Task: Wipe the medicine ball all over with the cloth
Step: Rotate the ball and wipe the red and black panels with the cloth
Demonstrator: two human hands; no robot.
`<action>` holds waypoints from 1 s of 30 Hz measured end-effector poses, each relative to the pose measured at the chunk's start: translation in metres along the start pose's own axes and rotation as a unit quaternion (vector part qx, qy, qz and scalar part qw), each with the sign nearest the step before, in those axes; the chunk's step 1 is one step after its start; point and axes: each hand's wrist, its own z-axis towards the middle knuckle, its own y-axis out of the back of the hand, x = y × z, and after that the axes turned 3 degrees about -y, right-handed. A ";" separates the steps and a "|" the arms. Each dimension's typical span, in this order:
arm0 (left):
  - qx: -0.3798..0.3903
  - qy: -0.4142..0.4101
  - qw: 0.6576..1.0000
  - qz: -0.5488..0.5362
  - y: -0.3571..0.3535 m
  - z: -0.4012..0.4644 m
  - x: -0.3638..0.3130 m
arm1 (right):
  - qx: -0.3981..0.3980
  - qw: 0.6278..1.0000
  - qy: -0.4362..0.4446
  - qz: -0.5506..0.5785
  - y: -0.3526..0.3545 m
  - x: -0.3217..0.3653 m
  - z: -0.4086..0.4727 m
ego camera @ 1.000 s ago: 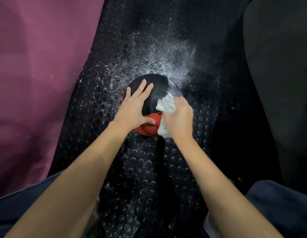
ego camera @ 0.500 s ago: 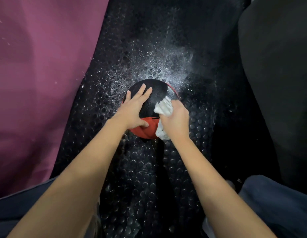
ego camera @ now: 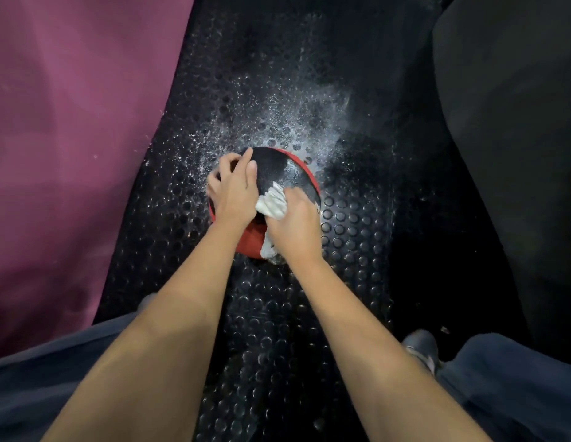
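**Ball on mat, both hands on it**

Ball (ego camera: pixel 273 169), black and red, sits on the studded black mat (ego camera: pixel 351 218), white powder (ego camera: pixel 296 122) scattered beyond it. Left hand (ego camera: pixel 234 189) lies over the ball's left side, fingers curled round it. Right hand (ego camera: pixel 295 221) grips a bunched white cloth (ego camera: pixel 273 204) and presses it on the ball's near right. Purple mat (ego camera: pixel 70 138) to the left.

Left hand (ego camera: pixel 234 193) curled, right hand (ego camera: pixel 295 223) clenched, forearms extended.
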 end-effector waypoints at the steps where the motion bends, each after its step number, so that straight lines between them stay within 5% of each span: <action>1: -0.015 -0.008 1.000 0.001 -0.001 0.001 0.000 | 0.001 1.000 0.003 -0.001 -0.001 0.002 -0.003; 6: -0.079 -0.037 0.996 -0.030 -0.015 -0.011 0.015 | 0.063 0.993 -0.086 0.060 0.014 -0.005 0.005; 9: -0.115 -0.040 0.992 -0.044 -0.018 -0.017 0.012 | 0.004 0.988 -0.132 0.084 0.038 -0.012 0.050; 14: -0.131 -0.038 0.990 -0.033 -0.024 -0.018 0.013 | 0.125 0.980 -0.080 -0.134 0.043 -0.010 0.100; 30: -0.136 -0.033 0.990 -0.006 -0.029 -0.016 -0.004 | 0.141 0.967 -0.032 -0.212 0.050 -0.014 0.079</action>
